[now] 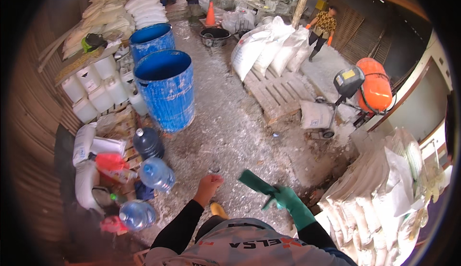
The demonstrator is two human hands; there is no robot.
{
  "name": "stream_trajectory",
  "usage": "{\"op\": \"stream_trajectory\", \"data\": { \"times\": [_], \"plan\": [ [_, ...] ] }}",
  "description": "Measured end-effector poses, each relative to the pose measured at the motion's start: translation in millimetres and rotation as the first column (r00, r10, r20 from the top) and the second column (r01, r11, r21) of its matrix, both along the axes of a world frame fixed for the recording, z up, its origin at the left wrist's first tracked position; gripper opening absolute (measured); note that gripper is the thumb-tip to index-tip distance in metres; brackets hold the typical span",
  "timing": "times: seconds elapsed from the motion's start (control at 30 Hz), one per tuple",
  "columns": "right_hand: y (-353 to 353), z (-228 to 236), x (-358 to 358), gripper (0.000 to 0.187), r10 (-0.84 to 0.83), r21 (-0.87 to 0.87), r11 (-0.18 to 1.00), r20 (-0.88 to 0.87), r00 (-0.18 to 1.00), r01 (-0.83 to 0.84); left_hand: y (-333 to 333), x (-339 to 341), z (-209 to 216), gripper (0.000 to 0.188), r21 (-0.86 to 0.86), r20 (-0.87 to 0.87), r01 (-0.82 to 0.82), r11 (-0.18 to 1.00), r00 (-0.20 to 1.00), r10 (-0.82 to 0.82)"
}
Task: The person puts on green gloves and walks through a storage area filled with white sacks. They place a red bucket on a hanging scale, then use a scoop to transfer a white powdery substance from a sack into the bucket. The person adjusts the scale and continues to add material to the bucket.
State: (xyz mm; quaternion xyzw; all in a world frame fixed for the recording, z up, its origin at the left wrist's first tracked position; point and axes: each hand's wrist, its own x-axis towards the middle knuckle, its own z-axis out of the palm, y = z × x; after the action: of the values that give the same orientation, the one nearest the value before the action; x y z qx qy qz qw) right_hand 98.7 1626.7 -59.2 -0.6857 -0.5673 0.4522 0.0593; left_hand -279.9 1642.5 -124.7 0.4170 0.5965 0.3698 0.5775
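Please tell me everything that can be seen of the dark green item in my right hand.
The dark green item looks like a loose rubber glove, though its full shape is partly hidden. A wide, flat end, perhaps the cuff, points forward and left. The gloved right hand grips its other end. It is held in the air, to the right of the bare left hand and apart from it.

right fingers [271, 201] hold a green glove [255, 182]
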Motion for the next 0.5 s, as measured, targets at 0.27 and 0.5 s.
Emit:
{"op": "stream_trajectory", "data": {
  "times": [0.27,0.5],
  "plan": [
    [-86.0,-102.1,112.7,0.032,-0.463,-0.127,0.861,0.208,0.862,0.493,82.5,-85.8,33.6,0.028,0.169,0.057,0.175,0.97,0.981,-0.187],
    [-86.7,-169.7,115.8,0.033,-0.431,-0.325,0.82,0.193,0.881,0.472,121.8,-128.7,246.2,0.039,0.724,0.206,0.083,0.685,0.921,-0.329]
  ]
}}
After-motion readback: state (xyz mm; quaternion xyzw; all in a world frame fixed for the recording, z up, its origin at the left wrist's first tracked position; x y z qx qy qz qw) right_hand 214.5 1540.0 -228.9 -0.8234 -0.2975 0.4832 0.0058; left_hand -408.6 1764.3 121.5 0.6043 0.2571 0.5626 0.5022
